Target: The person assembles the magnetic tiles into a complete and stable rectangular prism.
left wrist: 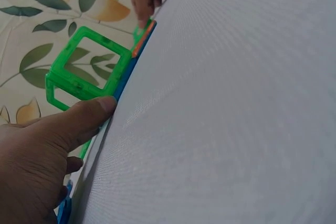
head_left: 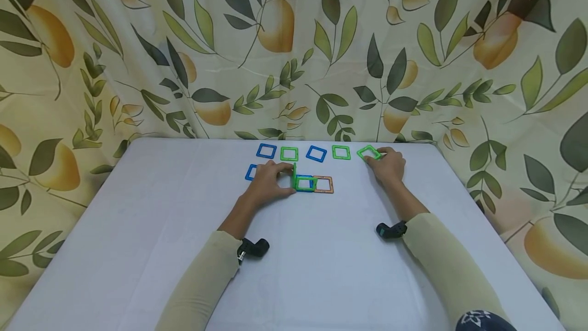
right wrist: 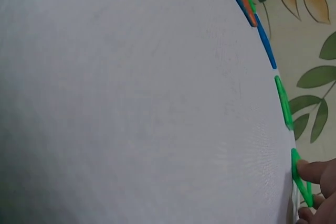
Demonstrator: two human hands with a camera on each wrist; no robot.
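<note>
My left hand [head_left: 266, 183] pinches an upright green square magnetic tile [head_left: 294, 178], thumb at its near side and fingers at the far side. A second green square tile [left wrist: 65, 51] joins it at an angle in the left wrist view, raised above a flat blue tile [left wrist: 124, 82]. An orange square tile [head_left: 323, 192] lies flat against the blue one's right side. At the right end of the back row, my right hand [head_left: 388, 164] holds another green square tile [head_left: 363, 148] between thumb and fingers, turned cornerwise.
Along the table's [head_left: 312, 249] far edge lie a blue tile [head_left: 266, 157], a green tile [head_left: 289, 160], a second blue tile [head_left: 309, 153] and a green tile [head_left: 341, 158]. Another blue tile [head_left: 248, 172] is partly hidden behind my left hand. A patterned curtain [head_left: 294, 86] hangs behind.
</note>
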